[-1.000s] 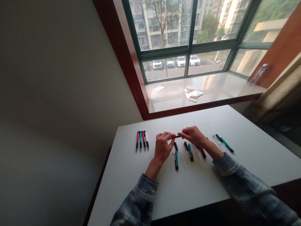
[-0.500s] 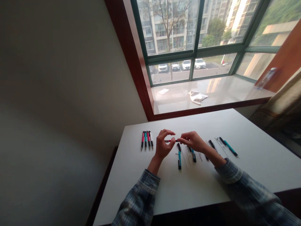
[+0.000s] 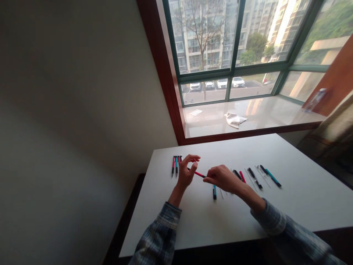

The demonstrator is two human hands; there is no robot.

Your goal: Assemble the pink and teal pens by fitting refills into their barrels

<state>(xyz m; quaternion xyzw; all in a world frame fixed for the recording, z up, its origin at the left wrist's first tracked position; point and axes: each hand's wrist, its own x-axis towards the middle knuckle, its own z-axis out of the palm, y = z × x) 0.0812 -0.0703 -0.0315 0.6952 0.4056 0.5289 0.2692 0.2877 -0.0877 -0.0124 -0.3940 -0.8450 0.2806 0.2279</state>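
R hand [image 3: 222,176] grips red pen [image 3: 199,174] nr L hand [image 3: 185,174].

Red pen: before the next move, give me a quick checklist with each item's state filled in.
1. Red pen held by the right hand: ok, pinched at its black end.
2. Left hand closed on the pen: not ok, its fingers curve open.
3. Left thumb touching the pen: cannot tell.
4. Pen row fully in view: not ok, the left hand covers part of it.
5. All loose parts beneath the right hand visible: not ok, some are hidden.
6. Teal barrel at far right clear of both hands: ok, lying on the table.
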